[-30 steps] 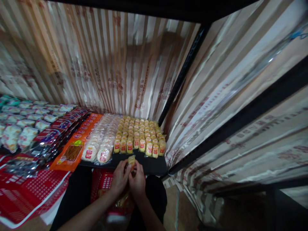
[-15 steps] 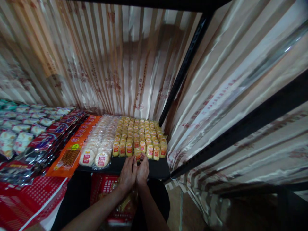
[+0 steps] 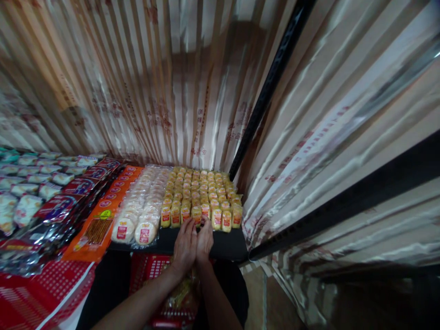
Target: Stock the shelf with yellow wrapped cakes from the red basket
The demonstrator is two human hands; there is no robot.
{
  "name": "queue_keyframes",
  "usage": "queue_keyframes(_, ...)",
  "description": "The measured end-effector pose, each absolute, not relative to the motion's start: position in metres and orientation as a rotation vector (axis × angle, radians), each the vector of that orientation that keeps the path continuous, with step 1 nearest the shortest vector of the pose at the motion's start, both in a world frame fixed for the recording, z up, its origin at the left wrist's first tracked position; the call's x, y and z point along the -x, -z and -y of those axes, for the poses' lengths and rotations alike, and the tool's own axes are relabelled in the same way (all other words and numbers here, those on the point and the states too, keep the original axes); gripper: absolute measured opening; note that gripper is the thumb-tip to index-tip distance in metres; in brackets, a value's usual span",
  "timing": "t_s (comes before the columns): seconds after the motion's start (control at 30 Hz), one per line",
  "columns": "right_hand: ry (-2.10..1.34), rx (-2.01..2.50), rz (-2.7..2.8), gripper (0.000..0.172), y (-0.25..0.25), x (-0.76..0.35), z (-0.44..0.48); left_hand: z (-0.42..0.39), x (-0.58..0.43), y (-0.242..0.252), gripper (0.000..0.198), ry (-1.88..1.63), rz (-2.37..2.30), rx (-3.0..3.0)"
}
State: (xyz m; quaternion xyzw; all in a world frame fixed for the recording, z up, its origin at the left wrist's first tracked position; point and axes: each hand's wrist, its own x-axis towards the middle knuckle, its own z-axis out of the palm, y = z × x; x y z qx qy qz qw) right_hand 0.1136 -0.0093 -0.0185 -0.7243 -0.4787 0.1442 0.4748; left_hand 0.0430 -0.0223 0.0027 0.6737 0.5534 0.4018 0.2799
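My left hand (image 3: 184, 245) and my right hand (image 3: 205, 240) are side by side, fingers stretched forward over the front edge of a black shelf (image 3: 227, 245). Their fingertips press a small yellow snack packet (image 3: 197, 214) into the front row of several rows of matching yellow packets (image 3: 201, 195). Neither hand wraps around anything. To the left of the yellow packets lie rows of round white rice-cracker packs (image 3: 144, 206).
An orange snack bag (image 3: 99, 224), dark red packets (image 3: 74, 195) and white-green packets (image 3: 30, 172) fill the shelf to the left. A red basket (image 3: 154, 270) with bagged goods sits below my arms. Striped plastic sheeting (image 3: 165, 87) and a black frame post (image 3: 264, 96) enclose the back and right.
A second ago both hands held one yellow packet below the shelf edge. They have moved forward and set it into the front row, fingers now flattened.
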Motion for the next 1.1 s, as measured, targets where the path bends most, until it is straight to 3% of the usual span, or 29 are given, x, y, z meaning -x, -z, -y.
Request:
queue_keyframes(0.4,-0.241,1.673,1.234,0.026,0.032,-0.117,0.005,0.015,-0.045,0.007,0.045,-0.999,-1.487,-1.828)
queue_keyframes(0.77,-0.175,1.684,1.364,0.037,0.041,-0.118,0.013,0.013,-0.044,0.015,0.046,-0.978,-1.444,-1.986)
queue_keyframes(1.1,-0.336,1.695,1.370,0.041,0.045,-0.118,0.015,0.016,-0.043,0.016,0.047,-0.940,-1.415,-1.932)
